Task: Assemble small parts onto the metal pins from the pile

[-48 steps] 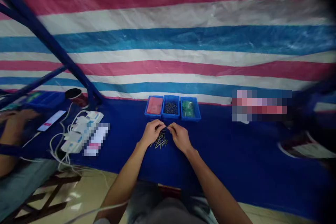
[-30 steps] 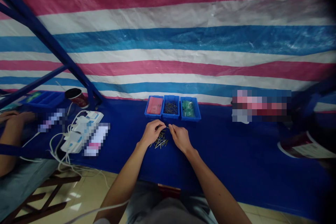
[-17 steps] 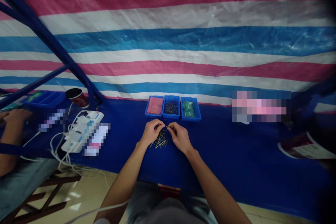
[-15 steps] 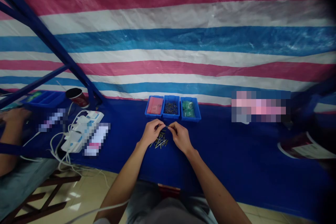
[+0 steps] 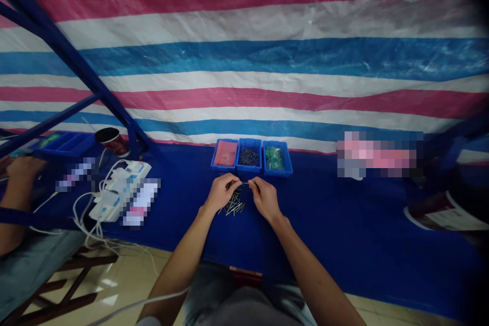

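Note:
My left hand (image 5: 223, 191) is closed in a pinch on one end of a thin metal rod (image 5: 245, 183), which looks like a screw or nail. The rod's other end meets the fingertips of my right hand (image 5: 263, 196), also pinched shut. Under and beside the left fingers lies a loose pile of thin, brassy and dark rods (image 5: 234, 206) on the blue tabletop (image 5: 332, 234). Just beyond the hands, a blue bin holds many small dark metal rods (image 5: 249, 157); whether they are threaded is too small to tell.
Left of that bin, another holds pink packets (image 5: 225, 154); a third, on its right, holds green bagged pieces (image 5: 275, 158). A white power strip (image 5: 122, 191) with tangled cables and a dark red cup (image 5: 112, 141) stand left. Another person's hand (image 5: 25, 168) is at far left.
My right hand moved slightly away from and back toward the left, and is now a bit farther right, exposing more of the rod. The left hand and pile stay nearly still.

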Demonstrator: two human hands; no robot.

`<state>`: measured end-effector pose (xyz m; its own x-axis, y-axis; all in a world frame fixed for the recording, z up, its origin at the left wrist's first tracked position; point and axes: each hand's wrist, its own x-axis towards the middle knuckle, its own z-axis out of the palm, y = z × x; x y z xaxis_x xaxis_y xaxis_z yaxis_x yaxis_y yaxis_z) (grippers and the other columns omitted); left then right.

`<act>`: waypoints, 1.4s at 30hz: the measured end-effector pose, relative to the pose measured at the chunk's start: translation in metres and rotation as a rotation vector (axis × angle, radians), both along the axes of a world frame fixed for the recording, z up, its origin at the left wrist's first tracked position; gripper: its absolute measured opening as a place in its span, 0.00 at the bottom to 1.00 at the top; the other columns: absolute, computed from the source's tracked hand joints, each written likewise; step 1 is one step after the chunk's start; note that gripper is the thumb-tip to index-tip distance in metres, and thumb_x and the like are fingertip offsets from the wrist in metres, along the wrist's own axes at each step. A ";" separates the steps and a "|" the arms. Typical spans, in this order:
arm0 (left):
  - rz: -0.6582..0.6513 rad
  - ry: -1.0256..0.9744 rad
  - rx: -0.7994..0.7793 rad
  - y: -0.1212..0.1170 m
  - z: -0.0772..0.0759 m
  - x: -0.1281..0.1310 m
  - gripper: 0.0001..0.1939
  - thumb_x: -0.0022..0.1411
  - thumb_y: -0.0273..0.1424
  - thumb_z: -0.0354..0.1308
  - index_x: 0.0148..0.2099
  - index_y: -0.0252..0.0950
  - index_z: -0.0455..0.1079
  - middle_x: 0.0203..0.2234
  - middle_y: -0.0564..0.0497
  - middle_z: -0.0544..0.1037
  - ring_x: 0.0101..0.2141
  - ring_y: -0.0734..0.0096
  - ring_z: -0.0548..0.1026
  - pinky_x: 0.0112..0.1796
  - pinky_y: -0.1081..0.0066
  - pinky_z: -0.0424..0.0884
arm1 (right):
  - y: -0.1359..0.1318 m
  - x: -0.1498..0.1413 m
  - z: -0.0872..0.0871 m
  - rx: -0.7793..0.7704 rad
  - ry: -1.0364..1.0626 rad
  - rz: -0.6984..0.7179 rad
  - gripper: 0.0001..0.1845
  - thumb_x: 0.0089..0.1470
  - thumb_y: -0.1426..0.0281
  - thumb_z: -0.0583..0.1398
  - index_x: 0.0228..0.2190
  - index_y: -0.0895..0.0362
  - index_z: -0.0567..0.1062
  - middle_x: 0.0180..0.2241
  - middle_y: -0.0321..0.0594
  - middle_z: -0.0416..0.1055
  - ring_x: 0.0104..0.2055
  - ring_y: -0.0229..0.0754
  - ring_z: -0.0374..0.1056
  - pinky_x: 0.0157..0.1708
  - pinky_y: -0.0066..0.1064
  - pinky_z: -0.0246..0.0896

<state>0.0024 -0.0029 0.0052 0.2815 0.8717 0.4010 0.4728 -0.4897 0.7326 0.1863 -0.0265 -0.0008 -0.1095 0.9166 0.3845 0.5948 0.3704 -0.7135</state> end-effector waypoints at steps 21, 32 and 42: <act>-0.011 0.033 0.002 -0.001 0.001 -0.001 0.11 0.67 0.36 0.56 0.37 0.35 0.74 0.27 0.51 0.74 0.27 0.74 0.69 0.30 0.74 0.63 | 0.002 0.006 0.001 0.030 0.172 0.025 0.08 0.61 0.71 0.55 0.33 0.55 0.75 0.34 0.40 0.73 0.34 0.42 0.69 0.37 0.32 0.64; 0.040 -0.012 0.019 0.001 0.002 -0.004 0.13 0.68 0.37 0.54 0.36 0.35 0.73 0.25 0.52 0.72 0.25 0.75 0.67 0.28 0.74 0.62 | 0.006 0.007 0.016 0.092 0.156 -0.131 0.11 0.63 0.64 0.55 0.35 0.55 0.75 0.33 0.42 0.73 0.33 0.43 0.68 0.35 0.33 0.63; 0.063 -0.040 -0.002 0.001 0.002 -0.004 0.14 0.68 0.38 0.54 0.35 0.35 0.73 0.25 0.52 0.73 0.25 0.75 0.67 0.28 0.74 0.63 | 0.046 0.004 0.038 0.045 0.042 -0.283 0.17 0.62 0.62 0.56 0.44 0.57 0.78 0.28 0.42 0.76 0.28 0.44 0.70 0.31 0.32 0.59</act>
<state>-0.0013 -0.0021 0.0074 0.2100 0.8879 0.4093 0.4730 -0.4587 0.7522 0.1907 0.0195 0.0370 0.1650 0.8905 0.4239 0.6493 0.2255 -0.7263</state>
